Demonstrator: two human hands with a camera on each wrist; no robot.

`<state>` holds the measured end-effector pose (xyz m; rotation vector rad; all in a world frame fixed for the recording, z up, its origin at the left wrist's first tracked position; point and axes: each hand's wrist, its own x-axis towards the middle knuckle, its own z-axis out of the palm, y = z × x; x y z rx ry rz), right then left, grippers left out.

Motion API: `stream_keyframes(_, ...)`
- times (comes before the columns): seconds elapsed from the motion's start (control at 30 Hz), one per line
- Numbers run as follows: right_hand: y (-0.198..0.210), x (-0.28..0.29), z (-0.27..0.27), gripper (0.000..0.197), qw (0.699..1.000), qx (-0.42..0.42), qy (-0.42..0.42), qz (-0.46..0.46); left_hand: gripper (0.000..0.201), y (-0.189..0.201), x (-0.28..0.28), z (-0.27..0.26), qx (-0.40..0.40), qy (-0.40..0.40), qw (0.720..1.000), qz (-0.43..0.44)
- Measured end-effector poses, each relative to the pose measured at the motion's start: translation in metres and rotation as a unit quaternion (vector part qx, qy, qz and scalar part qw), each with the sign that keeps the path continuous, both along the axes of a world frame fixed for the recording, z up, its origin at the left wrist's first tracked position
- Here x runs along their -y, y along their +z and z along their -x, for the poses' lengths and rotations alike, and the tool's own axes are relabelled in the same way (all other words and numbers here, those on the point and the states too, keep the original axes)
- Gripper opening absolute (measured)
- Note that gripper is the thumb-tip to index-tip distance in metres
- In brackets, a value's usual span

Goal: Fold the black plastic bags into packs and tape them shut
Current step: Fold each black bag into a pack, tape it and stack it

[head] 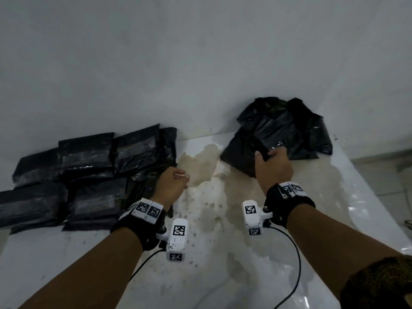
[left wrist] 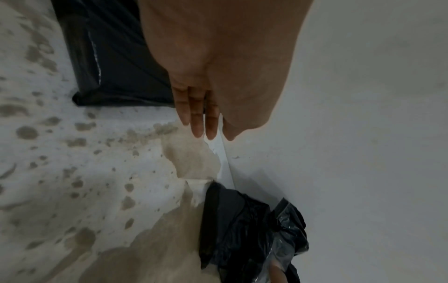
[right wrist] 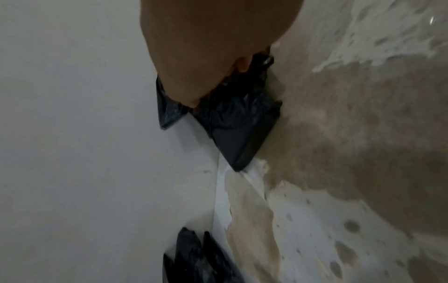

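Your right hand point(head: 273, 167), arm reaching toward the frame's upper right, gripped a loose crumpled black plastic bag point(head: 281, 132) on the stained white counter point(head: 211, 219). Your left hand point(head: 172, 184) hovered at centre-left, fingers straight and together, holding nothing, beside the taped black packs point(head: 89, 172).

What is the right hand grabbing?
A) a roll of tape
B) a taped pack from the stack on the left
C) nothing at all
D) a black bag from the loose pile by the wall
D: the right hand grips a black plastic bag from the loose pile.
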<state>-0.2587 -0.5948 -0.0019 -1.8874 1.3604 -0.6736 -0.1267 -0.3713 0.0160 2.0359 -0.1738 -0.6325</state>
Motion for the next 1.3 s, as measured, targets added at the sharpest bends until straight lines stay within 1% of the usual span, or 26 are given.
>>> stream_keyframes(0.07,0.004,0.022,0.008,0.052,0.999,0.007,-0.030,0.008,0.019,0.000,0.008,0.013,-0.002,0.006,1.000,-0.004)
stream_keyframes(0.1,0.004,0.036,0.008,0.065,0.999,-0.019,-0.043,-0.006,0.019,0.001,0.011,0.019,-0.003,0.012,1.000,-0.006)
stream_keyframes(0.13,0.008,0.046,0.008,0.080,0.996,-0.056,-0.050,-0.044,0.020,0.001,0.014,0.025,-0.004,0.018,1.000,-0.008)
stream_keyframes(0.17,0.006,0.060,0.005,0.094,0.990,-0.089,-0.040,-0.102,0.021,0.002,0.017,0.030,-0.005,0.024,1.000,-0.011)
stream_keyframes(0.23,-0.008,0.091,-0.003,0.120,0.965,-0.110,0.007,-0.240,0.021,0.005,0.020,0.041,-0.001,0.036,0.999,-0.011)
stream_keyframes(0.27,-0.019,0.106,-0.006,0.137,0.950,-0.114,0.025,-0.289,0.020,0.007,0.020,0.045,0.001,0.043,0.999,-0.011)
stream_keyframes(0.3,-0.042,0.125,-0.012,0.151,0.941,-0.116,0.038,-0.315,0.020,0.009,0.019,0.050,0.001,0.050,0.999,-0.010)
stream_keyframes(0.33,-0.057,0.137,-0.016,0.156,0.936,-0.122,0.054,-0.325,0.020,0.011,0.018,0.053,0.002,0.059,0.998,-0.009)
stream_keyframes(0.37,-0.066,0.145,-0.020,0.151,0.935,-0.130,0.074,-0.323,0.020,0.012,0.015,0.056,0.003,0.068,0.998,-0.010)
stream_keyframes(0.43,-0.069,0.145,-0.018,0.137,0.934,-0.120,0.104,-0.319,0.021,0.014,0.011,0.059,0.011,0.079,0.997,-0.020)
stream_keyframes(0.47,-0.064,0.140,-0.016,0.136,0.928,-0.090,0.114,-0.343,0.022,0.015,0.009,0.061,0.015,0.084,0.996,-0.025)
stream_keyframes(0.5,-0.070,0.141,-0.015,0.136,0.915,-0.047,0.125,-0.382,0.023,0.017,0.008,0.063,0.018,0.087,0.996,-0.028)
stream_keyframes(0.53,-0.075,0.142,-0.014,0.132,0.900,-0.003,0.137,-0.414,0.023,0.018,0.007,0.064,0.019,0.090,0.995,-0.030)
stream_keyframes(0.57,-0.074,0.140,-0.013,0.120,0.886,0.036,0.147,-0.439,0.024,0.018,0.007,0.065,0.018,0.092,0.995,-0.029)
stream_keyframes(0.6,-0.068,0.136,-0.011,0.103,0.876,0.062,0.150,-0.455,0.024,0.019,0.008,0.066,0.018,0.093,0.995,-0.029)
stream_keyframes(0.67,-0.046,0.123,-0.004,0.076,0.867,0.107,0.141,-0.466,0.023,0.021,0.011,0.068,0.018,0.090,0.995,-0.034)
stream_keyframes(0.73,-0.036,0.117,0.000,0.063,0.850,0.140,0.150,-0.486,0.021,0.023,0.015,0.069,0.018,0.085,0.996,-0.033)
stream_keyframes(0.8,-0.031,0.111,0.005,0.059,0.825,0.181,0.153,-0.513,0.018,0.026,0.021,0.071,0.020,0.077,0.996,-0.029)
stream_keyframes(0.87,-0.023,0.101,0.011,0.059,0.816,0.208,0.149,-0.519,0.018,0.029,0.028,0.073,0.022,0.068,0.997,-0.024)
stream_keyframes(0.93,-0.016,0.090,0.017,0.055,0.792,0.257,0.136,-0.537,0.020,0.033,0.034,0.074,0.022,0.059,0.998,-0.016)
stream_keyframes(1.03,-0.006,0.068,0.026,0.042,0.723,0.362,0.131,-0.573,0.020,0.040,0.043,0.072,0.030,0.026,0.999,-0.004)
stream_keyframes(1.1,0.002,0.050,0.030,0.035,0.690,0.397,0.156,-0.584,0.020,0.047,0.048,0.068,0.041,0.004,0.999,0.014)
stream_keyframes(1.17,0.008,0.030,0.031,0.030,0.677,0.401,0.192,-0.586,0.030,0.058,0.053,0.062,0.041,-0.016,0.998,0.044)
stream_keyframes(1.27,0.017,-0.001,0.025,0.040,0.689,0.370,0.228,-0.580,0.054,0.077,0.052,0.050,0.024,-0.036,0.994,0.098)
stream_keyframes(1.3,0.020,-0.013,0.023,0.043,0.689,0.363,0.237,-0.581,0.063,0.082,0.049,0.046,0.021,-0.039,0.992,0.115)
